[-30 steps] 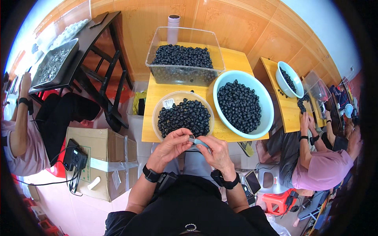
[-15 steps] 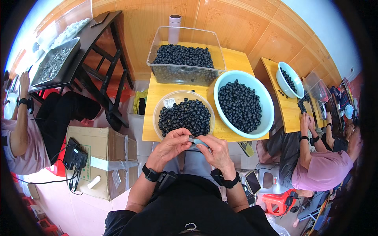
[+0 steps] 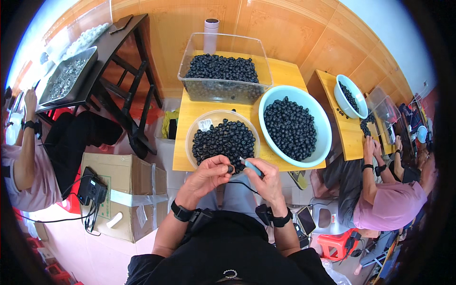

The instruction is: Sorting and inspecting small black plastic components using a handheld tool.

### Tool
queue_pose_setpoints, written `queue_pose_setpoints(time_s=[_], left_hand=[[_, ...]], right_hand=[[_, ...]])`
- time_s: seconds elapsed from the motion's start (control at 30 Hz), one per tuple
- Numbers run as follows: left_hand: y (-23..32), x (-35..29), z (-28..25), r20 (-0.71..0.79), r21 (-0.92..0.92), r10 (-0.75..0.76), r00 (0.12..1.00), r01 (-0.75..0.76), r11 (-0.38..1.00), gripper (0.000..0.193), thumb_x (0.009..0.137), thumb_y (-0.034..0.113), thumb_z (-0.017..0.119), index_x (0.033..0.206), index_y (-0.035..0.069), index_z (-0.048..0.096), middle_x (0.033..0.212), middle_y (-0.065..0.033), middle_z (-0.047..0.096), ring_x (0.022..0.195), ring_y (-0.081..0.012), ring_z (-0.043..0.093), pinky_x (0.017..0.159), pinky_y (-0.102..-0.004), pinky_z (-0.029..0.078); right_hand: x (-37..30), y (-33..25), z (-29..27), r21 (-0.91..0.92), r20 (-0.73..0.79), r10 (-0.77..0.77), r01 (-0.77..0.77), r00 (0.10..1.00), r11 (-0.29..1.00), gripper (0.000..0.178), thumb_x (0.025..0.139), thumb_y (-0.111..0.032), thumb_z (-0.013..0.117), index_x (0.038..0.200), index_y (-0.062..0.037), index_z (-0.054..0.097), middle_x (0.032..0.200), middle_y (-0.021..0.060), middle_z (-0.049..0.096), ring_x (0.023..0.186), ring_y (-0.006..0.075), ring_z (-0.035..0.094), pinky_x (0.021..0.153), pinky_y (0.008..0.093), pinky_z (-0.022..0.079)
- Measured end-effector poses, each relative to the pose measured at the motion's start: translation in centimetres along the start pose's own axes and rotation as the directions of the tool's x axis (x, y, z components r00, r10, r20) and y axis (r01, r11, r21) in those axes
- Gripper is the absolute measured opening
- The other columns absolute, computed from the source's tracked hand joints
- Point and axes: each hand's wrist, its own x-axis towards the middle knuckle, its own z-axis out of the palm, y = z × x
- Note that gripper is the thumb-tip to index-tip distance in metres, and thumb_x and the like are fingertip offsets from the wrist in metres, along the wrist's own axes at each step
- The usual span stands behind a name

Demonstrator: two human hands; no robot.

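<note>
Just below frame center, the left hand [image 3: 209, 174] is pinching one dark bead [image 3: 231, 168], apparently for steadiness; the right hand [image 3: 267, 179] is gripping a blue-handled tool [image 3: 252, 167]. Above them, the round tub [image 3: 218, 116] is sitting close, likely for short reach. Unlike earlier, tool and bead are standing apart.

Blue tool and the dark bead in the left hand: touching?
Apart: the head view shows a visible gap between the dark bead and the blue tool.
</note>
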Motion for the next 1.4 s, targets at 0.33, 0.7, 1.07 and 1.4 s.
queue_pose_setpoints(time_s=[0.33, 0.7, 1.07, 1.4], left_hand=[[-0.7, -0.4, -0.3, -0.033, 0.12, -0.061, 0.998, 0.064, 0.991, 0.018, 0.081, 0.002, 0.065, 0.095, 0.005, 0.054, 0.092, -0.0079, 0.064, 0.074, -0.0141, 0.066, 0.067, -0.0241, 0.057], [-1.2, -0.4, -0.5, 0.015, 0.07, -0.127, 0.992, 0.125, 0.99, 0.019, 0.081, 0.001, 0.065, 0.095, 0.004, 0.052, 0.089, -0.0085, 0.062, 0.072, -0.0138, 0.065, 0.065, -0.0243, 0.058], [-1.4, -0.5, -0.4, -0.26, 0.397, 0.032, 0.965, 0.077, 0.915, 0.019, 0.082, 0.004, 0.064, 0.098, 0.005, 0.055, 0.092, -0.0081, 0.065, 0.077, -0.0141, 0.065, 0.067, -0.0254, 0.056], [-0.2, 1.6, -2.7, -0.221, 0.828, 0.449, 0.866, -0.076, 0.555, 0.015, 0.078, 0.0, 0.065, 0.092, -0.001, 0.063, 0.085, -0.0055, 0.066, 0.072, -0.0114, 0.062, 0.064, -0.0241, 0.052]], right_hand=[[-0.6, -0.6, 1.5, 0.262, 0.195, 0.13, -0.18, 0.972, 0.948, 0.017, 0.075, -0.009, 0.071, 0.089, 0.0002, 0.066, 0.068, 0.0024, 0.053, 0.06, 0.009, 0.048, 0.055, 0.0232, 0.038], [-1.6, 0.7, 1.6, 0.526, 0.273, 0.314, -0.414, 0.909, 0.743, 0.013, 0.08, -0.006, 0.067, 0.09, 0.0012, 0.065, 0.082, 0.0005, 0.063, 0.073, 0.0019, 0.052, 0.062, 0.0199, 0.042], [-1.0, 0.4, 0.2, 0.006, 0.14, 0.006, -0.007, 0.99, 1.0, 0.025, 0.072, -0.007, 0.073, 0.095, -0.0017, 0.065, 0.074, 0.0082, 0.057, 0.066, 0.0192, 0.058, 0.058, 0.031, 0.044], [2.7, 2.4, -7.1, -0.194, -0.457, 0.002, -0.102, 0.889, 0.976, 0.028, 0.076, 0.0, 0.067, 0.104, 0.0003, 0.063, 0.083, 0.0085, 0.058, 0.074, 0.0159, 0.055, 0.065, 0.0279, 0.045]])
